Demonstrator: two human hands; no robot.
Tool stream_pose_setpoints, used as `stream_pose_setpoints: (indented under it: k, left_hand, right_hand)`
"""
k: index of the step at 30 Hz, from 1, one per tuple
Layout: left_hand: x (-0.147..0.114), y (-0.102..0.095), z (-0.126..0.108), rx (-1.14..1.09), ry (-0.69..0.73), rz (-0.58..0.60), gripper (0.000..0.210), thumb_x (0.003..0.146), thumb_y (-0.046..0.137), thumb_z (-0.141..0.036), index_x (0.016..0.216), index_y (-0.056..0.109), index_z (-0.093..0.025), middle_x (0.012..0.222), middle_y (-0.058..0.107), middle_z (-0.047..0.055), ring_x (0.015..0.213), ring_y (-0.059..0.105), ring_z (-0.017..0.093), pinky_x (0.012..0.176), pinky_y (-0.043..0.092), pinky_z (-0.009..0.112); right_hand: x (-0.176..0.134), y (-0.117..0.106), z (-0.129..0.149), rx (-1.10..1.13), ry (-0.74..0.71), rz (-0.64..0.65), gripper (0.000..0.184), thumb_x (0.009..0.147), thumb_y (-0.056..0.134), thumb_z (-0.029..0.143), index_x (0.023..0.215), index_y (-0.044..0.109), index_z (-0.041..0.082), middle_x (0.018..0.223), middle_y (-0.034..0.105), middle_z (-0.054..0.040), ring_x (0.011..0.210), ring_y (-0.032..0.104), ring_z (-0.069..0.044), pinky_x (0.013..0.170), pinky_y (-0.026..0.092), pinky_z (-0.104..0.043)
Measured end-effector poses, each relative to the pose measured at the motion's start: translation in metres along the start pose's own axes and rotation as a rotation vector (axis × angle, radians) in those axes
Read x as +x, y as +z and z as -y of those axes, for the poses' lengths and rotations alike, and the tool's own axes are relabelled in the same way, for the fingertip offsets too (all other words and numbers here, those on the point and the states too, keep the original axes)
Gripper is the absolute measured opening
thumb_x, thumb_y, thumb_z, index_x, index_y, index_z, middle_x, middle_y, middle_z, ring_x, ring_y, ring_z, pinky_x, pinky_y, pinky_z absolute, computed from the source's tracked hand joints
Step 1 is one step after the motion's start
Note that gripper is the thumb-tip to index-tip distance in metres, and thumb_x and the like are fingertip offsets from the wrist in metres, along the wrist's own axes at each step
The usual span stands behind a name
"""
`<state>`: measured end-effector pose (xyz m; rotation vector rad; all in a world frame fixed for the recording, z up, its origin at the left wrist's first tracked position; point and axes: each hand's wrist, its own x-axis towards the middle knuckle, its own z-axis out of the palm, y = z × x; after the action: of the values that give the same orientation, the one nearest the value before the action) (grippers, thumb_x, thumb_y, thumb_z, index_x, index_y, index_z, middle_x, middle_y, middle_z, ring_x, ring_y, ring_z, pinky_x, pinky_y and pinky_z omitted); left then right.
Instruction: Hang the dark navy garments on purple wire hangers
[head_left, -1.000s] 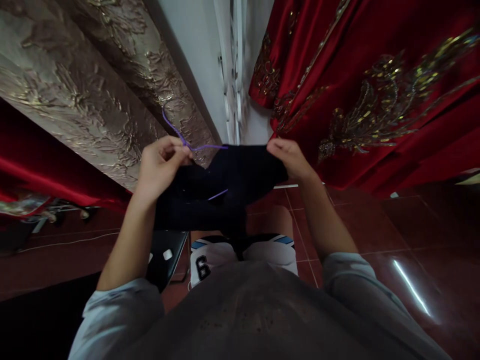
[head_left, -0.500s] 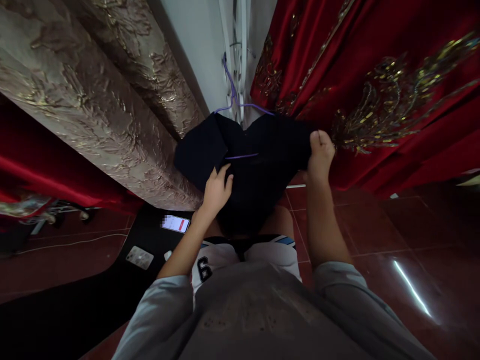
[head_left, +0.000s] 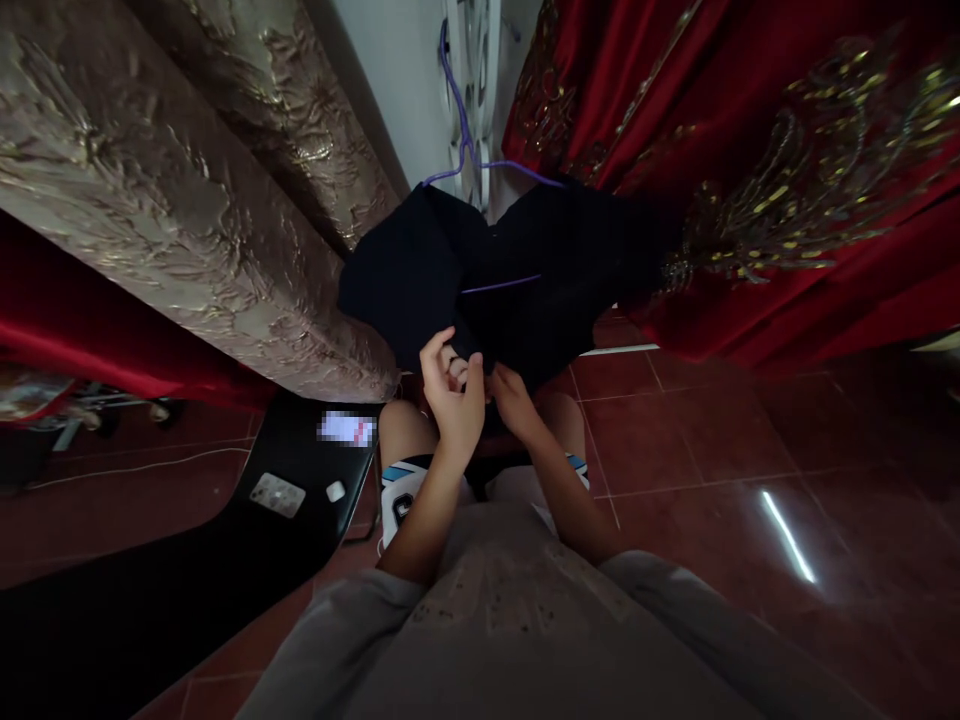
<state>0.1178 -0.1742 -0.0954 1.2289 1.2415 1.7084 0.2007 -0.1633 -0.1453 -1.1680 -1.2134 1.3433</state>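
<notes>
Moved: left hand (head_left: 460, 402) and right hand (head_left: 514, 402), now side by side low on the dark shirt (head_left: 412, 270), on purple hanger (head_left: 466, 132). Left: thumb and forefinger apart, grip unclear. Right: fingertips hidden, cannot tell grip.

Sequined red drape (head_left: 765, 190); crinkled beige drape (head_left: 195, 220); phone (head_left: 277, 495) on black bench (head_left: 300, 450); tiled floor (head_left: 712, 440)

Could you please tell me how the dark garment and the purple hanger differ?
The dark garment is broad cloth, while the purple hanger is a thin frame. The garment looks almost black; the hanger is plainly purple. The hanger's hook stands above the garment's neckline, whereas the garment spreads out below it. Both are partly hidden: the garment covers some of the hanger, and hands cover some of the garment.
</notes>
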Motion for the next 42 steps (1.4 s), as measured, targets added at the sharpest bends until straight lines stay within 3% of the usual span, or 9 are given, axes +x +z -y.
stream_pose_setpoints:
  k: [7, 12, 15, 20, 25, 29, 36, 39, 42]
  left_hand:
    - [-0.002, -0.023, 0.037, 0.013, 0.030, -0.015, 0.027, 0.103, 0.044, -0.033, 0.128, 0.050, -0.023, 0.109, 0.068, 0.008, 0.102, 0.068, 0.018, 0.097, 0.054, 0.036]
    - [-0.005, -0.038, 0.070, 0.169, -0.076, 0.255, 0.008, 0.095, 0.058, -0.026, 0.089, 0.058, -0.020, 0.083, 0.064, 0.002, 0.082, 0.064, 0.016, 0.079, 0.050, 0.028]
    - [-0.005, -0.032, 0.083, 0.238, -0.015, 0.201, 0.015, 0.096, 0.056, -0.028, 0.083, 0.057, -0.020, 0.078, 0.060, 0.001, 0.077, 0.059, 0.016, 0.075, 0.047, 0.028]
    - [-0.003, -0.004, 0.100, 0.332, 0.087, 0.246, 0.018, 0.094, 0.059, -0.024, 0.076, 0.058, -0.020, 0.077, 0.062, 0.004, 0.076, 0.059, 0.018, 0.076, 0.047, 0.032]
    - [0.031, 0.008, 0.053, 0.263, 0.145, 0.402, 0.006, 0.093, 0.066, -0.025, 0.092, 0.069, -0.020, 0.089, 0.072, 0.007, 0.085, 0.068, 0.020, 0.082, 0.052, 0.035]
    - [0.087, 0.001, -0.021, 0.220, 0.437, 0.179, 0.029, 0.101, 0.059, -0.034, 0.128, 0.063, -0.024, 0.105, 0.070, 0.005, 0.098, 0.067, 0.019, 0.097, 0.051, 0.036]
    - [0.125, -0.005, -0.063, 0.521, 0.675, 0.343, 0.025, 0.101, 0.059, -0.040, 0.103, 0.072, -0.019, 0.099, 0.071, 0.006, 0.101, 0.067, 0.022, 0.100, 0.051, 0.039]
    - [0.136, -0.023, -0.052, 0.509, 0.661, 0.161, 0.023, 0.100, 0.060, -0.039, 0.102, 0.069, -0.019, 0.102, 0.070, 0.006, 0.106, 0.067, 0.022, 0.104, 0.049, 0.040]
    - [0.172, -0.054, -0.030, 0.375, 0.518, -0.212, 0.021, 0.102, 0.056, -0.038, 0.108, 0.063, -0.019, 0.116, 0.065, 0.006, 0.123, 0.061, 0.022, 0.110, 0.046, 0.038]
  right_hand:
    - [-0.002, 0.010, 0.002, 0.210, 0.018, -0.123, 0.036, 0.086, 0.064, 0.045, 0.064, 0.049, 0.021, 0.055, 0.048, 0.0049, 0.051, 0.040, -0.008, 0.053, 0.031, -0.025]
    - [0.013, -0.005, 0.011, 0.059, 0.133, 0.071, 0.033, 0.081, 0.067, 0.046, 0.066, 0.064, 0.017, 0.051, 0.053, 0.0026, 0.048, 0.046, -0.009, 0.051, 0.034, -0.024]
    - [0.032, -0.015, 0.046, 0.018, 0.100, 0.110, 0.029, 0.080, 0.066, 0.043, 0.069, 0.067, 0.016, 0.051, 0.057, 0.0010, 0.046, 0.047, -0.009, 0.048, 0.033, -0.024]
    - [0.063, -0.020, 0.135, 0.094, -0.249, -0.121, 0.031, 0.090, 0.064, 0.048, 0.080, 0.067, 0.018, 0.053, 0.053, 0.0033, 0.045, 0.043, -0.006, 0.044, 0.030, -0.020]
    - [0.064, -0.020, 0.159, 0.100, -0.292, -0.132, 0.041, 0.093, 0.061, 0.060, 0.081, 0.060, 0.021, 0.054, 0.046, 0.0050, 0.045, 0.039, -0.006, 0.042, 0.027, -0.019]
    - [0.060, -0.021, 0.152, 0.074, -0.324, -0.100, 0.043, 0.093, 0.063, 0.057, 0.072, 0.053, 0.021, 0.054, 0.035, 0.0058, 0.047, 0.034, -0.006, 0.044, 0.025, -0.020]
    - [0.065, -0.011, 0.127, -0.098, -0.412, -0.254, 0.034, 0.095, 0.060, 0.044, 0.071, 0.053, 0.021, 0.060, 0.042, 0.0032, 0.054, 0.036, -0.009, 0.053, 0.026, -0.026]
    - [0.066, -0.008, 0.100, -0.207, -0.359, -0.312, 0.032, 0.092, 0.059, 0.036, 0.065, 0.052, 0.021, 0.054, 0.041, 0.0038, 0.051, 0.034, -0.009, 0.055, 0.026, -0.028]
    - [0.062, -0.001, 0.081, -0.206, -0.288, -0.257, 0.033, 0.089, 0.060, 0.033, 0.060, 0.048, 0.021, 0.050, 0.038, 0.0046, 0.049, 0.032, -0.009, 0.054, 0.024, -0.029]
